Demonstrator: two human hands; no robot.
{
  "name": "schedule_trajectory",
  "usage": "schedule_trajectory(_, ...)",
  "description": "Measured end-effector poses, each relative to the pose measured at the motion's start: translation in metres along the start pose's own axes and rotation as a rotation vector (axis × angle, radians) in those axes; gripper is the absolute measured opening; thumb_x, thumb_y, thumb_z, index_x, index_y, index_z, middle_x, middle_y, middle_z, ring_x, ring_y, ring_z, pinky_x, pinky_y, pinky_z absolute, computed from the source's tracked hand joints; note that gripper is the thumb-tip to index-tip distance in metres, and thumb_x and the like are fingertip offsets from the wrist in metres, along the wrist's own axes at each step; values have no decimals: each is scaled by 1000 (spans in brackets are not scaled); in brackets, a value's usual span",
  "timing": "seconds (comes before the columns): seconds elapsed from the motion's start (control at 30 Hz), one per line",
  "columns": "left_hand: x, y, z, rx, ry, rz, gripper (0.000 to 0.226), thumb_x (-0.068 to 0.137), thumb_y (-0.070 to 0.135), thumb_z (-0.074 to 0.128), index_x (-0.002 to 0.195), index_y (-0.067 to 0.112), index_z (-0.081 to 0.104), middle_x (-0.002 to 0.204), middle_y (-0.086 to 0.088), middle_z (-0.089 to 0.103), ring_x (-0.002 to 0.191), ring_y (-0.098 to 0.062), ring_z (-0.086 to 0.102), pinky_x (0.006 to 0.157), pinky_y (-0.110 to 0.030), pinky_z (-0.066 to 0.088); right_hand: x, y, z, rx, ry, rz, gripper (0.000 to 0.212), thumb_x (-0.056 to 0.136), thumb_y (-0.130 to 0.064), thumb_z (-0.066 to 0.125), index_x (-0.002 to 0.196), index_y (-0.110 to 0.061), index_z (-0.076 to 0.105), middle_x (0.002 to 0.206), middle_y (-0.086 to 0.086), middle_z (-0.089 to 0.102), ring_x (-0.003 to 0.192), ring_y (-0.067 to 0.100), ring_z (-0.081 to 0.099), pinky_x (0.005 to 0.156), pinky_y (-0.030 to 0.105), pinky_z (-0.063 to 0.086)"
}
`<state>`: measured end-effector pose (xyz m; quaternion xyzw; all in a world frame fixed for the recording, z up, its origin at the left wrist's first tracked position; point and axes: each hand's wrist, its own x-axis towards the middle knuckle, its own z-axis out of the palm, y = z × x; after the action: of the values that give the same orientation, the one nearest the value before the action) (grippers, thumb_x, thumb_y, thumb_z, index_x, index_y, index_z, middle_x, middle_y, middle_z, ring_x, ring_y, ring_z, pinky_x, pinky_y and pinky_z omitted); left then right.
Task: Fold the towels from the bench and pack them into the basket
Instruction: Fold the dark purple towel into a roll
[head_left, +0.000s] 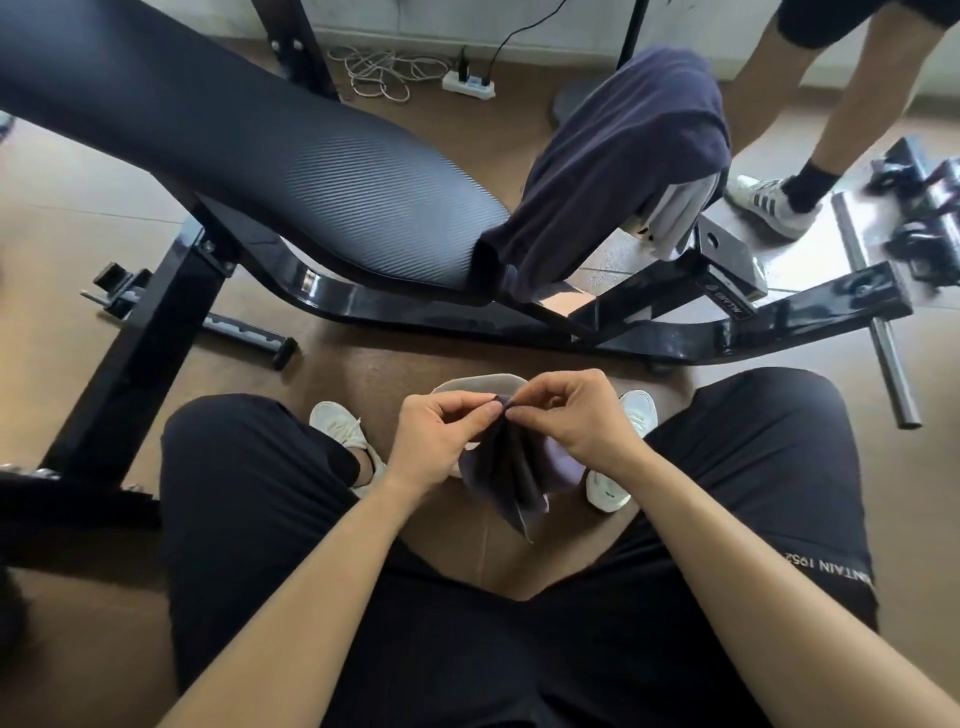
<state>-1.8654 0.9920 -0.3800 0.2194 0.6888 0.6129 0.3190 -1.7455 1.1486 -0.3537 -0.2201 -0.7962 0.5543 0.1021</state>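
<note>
Centre frame, low: left hand (441, 436) and right hand (566, 415) both pinch the top edge of a dark towel (511, 478), corners meeting so it hangs in even folds between the knees. Behind the hands a pale rim, probably the basket (478, 383), is mostly hidden. Upper right, more towels (623, 156) drape off the bench (311, 171) end, not yet folded.

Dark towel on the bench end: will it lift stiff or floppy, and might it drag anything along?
Probably floppy: the dark towel sags over the end of the bench in soft folds. It is likely light, since it hangs thin. It lies over a pale cloth, so pulling may drag that along.
</note>
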Motion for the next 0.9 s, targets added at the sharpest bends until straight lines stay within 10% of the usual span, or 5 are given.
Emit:
schedule_trajectory(0.6, 3, -2, -4, 132, -49, 6, 15, 84, 14, 81, 97, 21, 80, 91, 5, 80, 91, -12, 75, 85, -32, 60, 6, 7, 11, -180, 105, -36, 14, 81, -20, 85, 78, -19, 71, 72, -11, 69, 68, 4, 66, 61, 14, 51)
schedule_trajectory(0.9, 14, -2, -14, 122, 84, -41, 10, 101, 19, 62, 102, 21, 71, 96, 1, 74, 96, -15, 71, 86, -33, 58, 19, 28, -1, -381, -249, 111, 10, 83, -28, 80, 91, -26, 73, 85, -12, 71, 84, 11, 66, 83, 37, 55)
